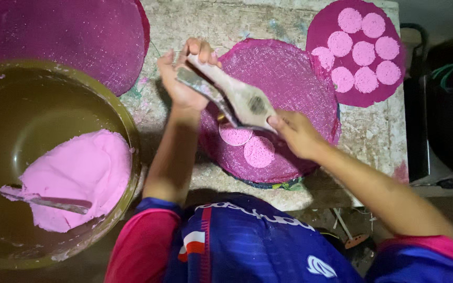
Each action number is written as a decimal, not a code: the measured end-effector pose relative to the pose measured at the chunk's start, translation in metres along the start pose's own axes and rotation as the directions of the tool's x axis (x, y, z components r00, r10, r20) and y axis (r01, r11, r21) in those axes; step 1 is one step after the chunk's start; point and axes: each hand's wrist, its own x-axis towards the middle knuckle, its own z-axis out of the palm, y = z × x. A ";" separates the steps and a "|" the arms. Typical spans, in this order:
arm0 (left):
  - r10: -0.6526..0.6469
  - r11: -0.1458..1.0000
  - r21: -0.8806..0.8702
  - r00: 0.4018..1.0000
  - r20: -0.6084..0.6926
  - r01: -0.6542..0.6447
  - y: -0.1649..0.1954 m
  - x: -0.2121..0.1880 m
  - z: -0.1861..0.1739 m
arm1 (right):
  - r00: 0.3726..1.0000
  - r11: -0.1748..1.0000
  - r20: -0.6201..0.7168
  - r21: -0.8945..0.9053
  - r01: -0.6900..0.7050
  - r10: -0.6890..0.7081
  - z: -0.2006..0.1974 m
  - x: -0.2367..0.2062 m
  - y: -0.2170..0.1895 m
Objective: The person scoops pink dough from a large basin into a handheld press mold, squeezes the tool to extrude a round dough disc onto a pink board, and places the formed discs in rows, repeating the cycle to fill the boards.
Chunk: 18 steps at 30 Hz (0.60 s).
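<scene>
A person's left hand (182, 78) closes its grip on the handles of a dough-crusted metal press (232, 94), while the right hand (297, 133) grips its wide end above a magenta mesh mat (289, 78) mid-surface. Two pink discs (247, 144) lie on the mat; a bowl (127, 120) of pink dough (79, 175) sits beside the surface's left edge.
</scene>
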 end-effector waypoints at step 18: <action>-0.350 -0.388 0.875 0.925 0.149 -0.288 -0.058 -0.108 0.038 | 0.883 0.661 -0.466 0.644 0.385 -0.060 0.022 -0.109 0.048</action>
